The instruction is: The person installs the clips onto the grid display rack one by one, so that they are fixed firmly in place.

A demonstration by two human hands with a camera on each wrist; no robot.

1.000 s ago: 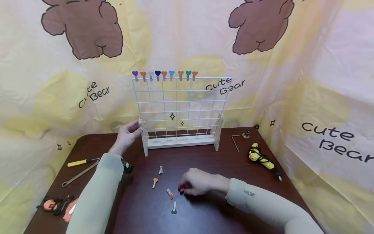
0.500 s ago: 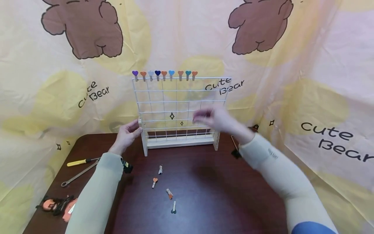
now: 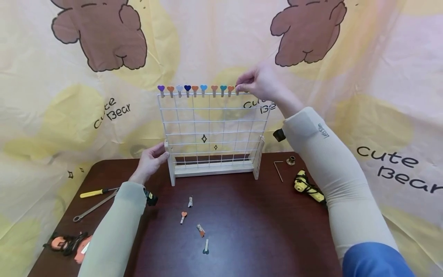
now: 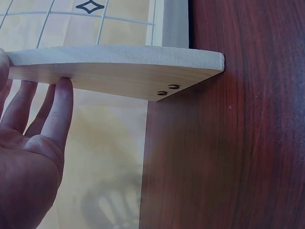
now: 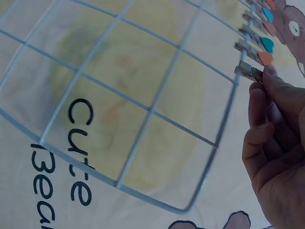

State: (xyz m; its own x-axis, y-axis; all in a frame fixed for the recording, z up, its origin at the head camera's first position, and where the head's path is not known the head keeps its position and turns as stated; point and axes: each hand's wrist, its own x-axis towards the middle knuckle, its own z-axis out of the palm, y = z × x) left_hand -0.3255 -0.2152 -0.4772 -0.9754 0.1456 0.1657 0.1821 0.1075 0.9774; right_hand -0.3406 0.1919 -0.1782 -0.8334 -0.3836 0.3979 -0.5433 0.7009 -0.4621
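Holding rack (image 3: 213, 171), left hand (image 3: 149, 164) — screws (image 4: 173, 87) only in its wrist view.

1. Lower left: pale grey-green left sleeve (image 3: 114, 231); at its cuff, a black device (image 3: 154, 200) with a yellow-green mark.
2. Right: matching right sleeve (image 3: 346, 184), small dark lettering (image 3: 323, 130) near its cuff, small black block (image 3: 278, 135) alongside.
3. Lower right: blue cloth (image 3: 375, 259).

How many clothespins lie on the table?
4: a pale clothespin nearest the rack; below it in view, an orange-heart clothespin, another orange-heart clothespin, then a green-heart clothespin. Sleeves may hide more.
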